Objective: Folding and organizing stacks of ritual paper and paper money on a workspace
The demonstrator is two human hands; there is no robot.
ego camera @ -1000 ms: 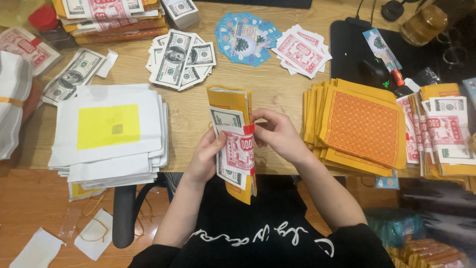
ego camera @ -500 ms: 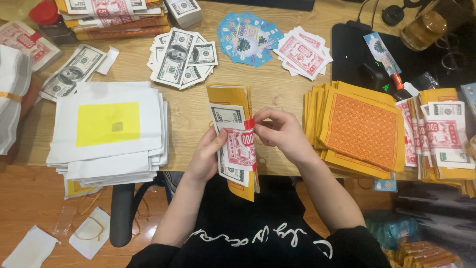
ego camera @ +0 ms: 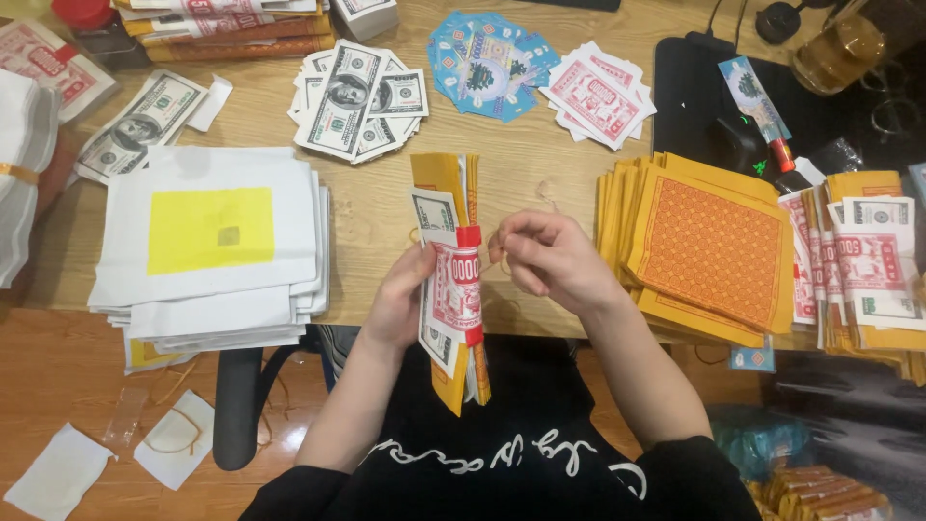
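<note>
My left hand [ego camera: 400,299] grips an upright bundle of paper notes [ego camera: 449,289]: yellow sheets at the back, green-and-white banknote-style sheets and a red-and-white note at the front. My right hand [ego camera: 545,259] is just to the right of the bundle's top, fingers pinched together on a thin rubber band that runs toward the bundle. The bundle stands over the near edge of the wooden table [ego camera: 376,212].
A stack of white sheets with a yellow square [ego camera: 212,241] lies left. Orange patterned sheets [ego camera: 709,246] are stacked right, with finished bundles [ego camera: 868,270] beyond. Fanned banknote papers [ego camera: 357,96], blue cards [ego camera: 487,68] and red notes [ego camera: 593,96] lie farther back. A chair arm [ego camera: 236,405] is below.
My right hand has drawn away from the top of the bundle to the right, its fingers now pinched clear of the paper. The bundle stays upright in my left hand.
</note>
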